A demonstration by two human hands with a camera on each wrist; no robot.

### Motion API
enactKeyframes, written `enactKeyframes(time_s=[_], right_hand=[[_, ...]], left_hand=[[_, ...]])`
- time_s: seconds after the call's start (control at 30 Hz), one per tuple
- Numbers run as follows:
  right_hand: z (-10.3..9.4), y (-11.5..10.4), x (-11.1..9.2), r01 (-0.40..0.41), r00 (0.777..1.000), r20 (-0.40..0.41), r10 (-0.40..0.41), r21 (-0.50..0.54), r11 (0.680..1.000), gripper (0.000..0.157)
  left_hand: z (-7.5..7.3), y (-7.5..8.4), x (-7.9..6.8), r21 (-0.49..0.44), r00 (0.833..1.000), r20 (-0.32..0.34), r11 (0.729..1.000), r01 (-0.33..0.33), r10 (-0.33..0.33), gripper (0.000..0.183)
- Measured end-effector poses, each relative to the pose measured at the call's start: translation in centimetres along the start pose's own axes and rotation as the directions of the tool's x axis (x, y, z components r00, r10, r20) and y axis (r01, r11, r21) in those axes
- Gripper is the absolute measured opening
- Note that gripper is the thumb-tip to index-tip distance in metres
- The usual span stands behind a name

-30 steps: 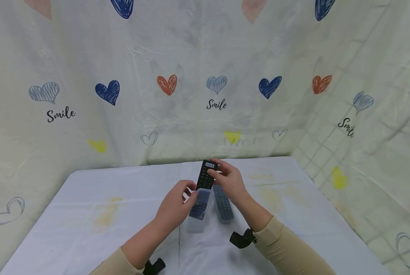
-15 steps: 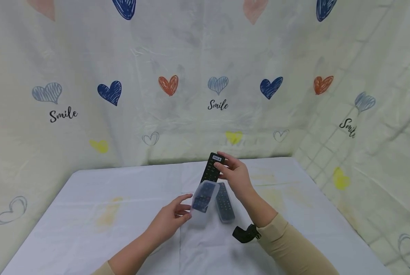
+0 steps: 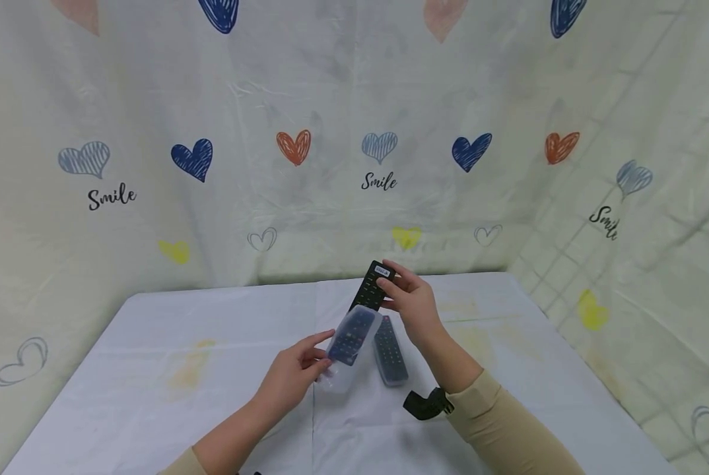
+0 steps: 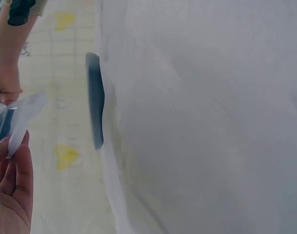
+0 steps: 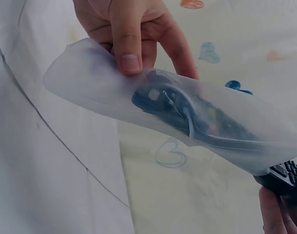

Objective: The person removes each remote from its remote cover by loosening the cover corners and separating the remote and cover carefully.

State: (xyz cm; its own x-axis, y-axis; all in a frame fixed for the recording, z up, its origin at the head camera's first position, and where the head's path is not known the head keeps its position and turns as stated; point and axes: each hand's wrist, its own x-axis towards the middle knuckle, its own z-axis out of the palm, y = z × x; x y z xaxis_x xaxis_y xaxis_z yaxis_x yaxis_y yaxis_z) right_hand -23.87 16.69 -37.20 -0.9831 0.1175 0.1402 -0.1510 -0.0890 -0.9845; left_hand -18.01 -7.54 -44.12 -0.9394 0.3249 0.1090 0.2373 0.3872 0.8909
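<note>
A black remote control [image 3: 369, 285] with a white label at its top is held in the air by my right hand [image 3: 416, 305], thumb on its face and fingers behind. Its lower part sits inside a translucent plastic sleeve [image 5: 226, 131], which reaches past the remote's lower end. My left hand [image 3: 289, 373] pinches the sleeve near that loose end, thumb in front, as the left wrist view also shows with the hand [image 4: 11, 190] at its edge. A second remote control [image 3: 391, 356], in a similar clear cover, lies on the table just below the right hand.
A white cloth with faint yellow stains covers the table [image 3: 170, 409]. Behind it hangs a pale curtain [image 3: 331, 79] printed with hearts. A black wrist camera [image 3: 424, 404] juts from the right sleeve cuff.
Both hands and the remote have shifted up and right. My left hand has moved from the sleeve's mouth to its loose lower end, with fingers spread beside it half a second ago.
</note>
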Motion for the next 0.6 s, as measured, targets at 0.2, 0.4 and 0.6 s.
enactKeyframes(time_s=[0.2,0.4,0.6], right_hand=[[-0.33,0.25,-0.06,0.024,0.999,-0.03,-0.023,0.03,0.999,0.043],[-0.42,0.3,-0.21,0.039,0.998,-0.04,-0.037,0.058,0.998,0.043],[-0.16,0.4,-0.15,0.035,0.999,-0.039,-0.032,0.071,0.997,0.042]], left_hand=[[-0.67,-0.16,-0.05,0.057,0.999,0.047,0.998,0.009,-0.012,0.051],[-0.94,0.13,0.1,0.083,0.998,0.063,0.997,-0.005,-0.001,0.054],[-0.25,0.62,0.31,0.014,1.0,0.028,1.0,0.001,-0.001,0.054]])
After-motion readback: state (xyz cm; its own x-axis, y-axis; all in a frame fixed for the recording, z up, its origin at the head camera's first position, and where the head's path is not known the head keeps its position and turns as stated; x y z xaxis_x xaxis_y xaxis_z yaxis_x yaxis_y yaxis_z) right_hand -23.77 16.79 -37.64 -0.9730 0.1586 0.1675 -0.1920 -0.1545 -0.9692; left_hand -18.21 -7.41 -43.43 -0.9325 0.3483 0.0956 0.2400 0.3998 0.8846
